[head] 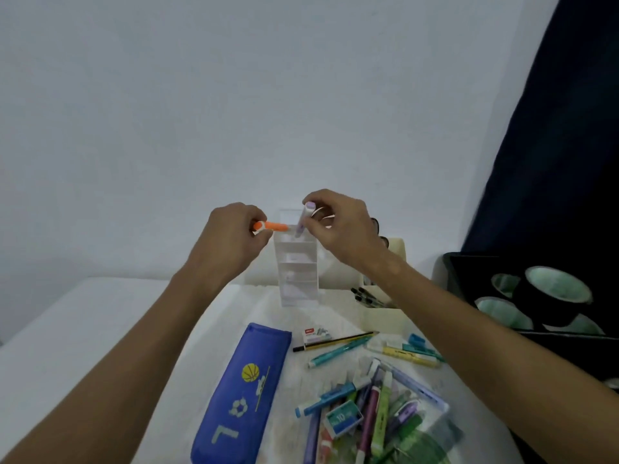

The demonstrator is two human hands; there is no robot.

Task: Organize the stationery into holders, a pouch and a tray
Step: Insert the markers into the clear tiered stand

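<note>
A tall clear stepped holder (299,276) stands at the back middle of the white table (83,329). Above its top, my left hand (231,239) grips an orange marker (272,226) lying level, its tip pointing right. My right hand (341,226) pinches a lilac marker (303,220) held nearly upright, its lower end at the holder's top compartment. A blue pouch (241,393) with a basketball print lies in front. A heap of pens and markers (368,413) lies at the lower right.
A cream holder (385,313) with dark pens stands right of the clear one. A black tray (469,262) with tape rolls (552,296) sits at the far right. Loose pens (338,341), a small staple box (313,333) and a blue box (343,420) lie between.
</note>
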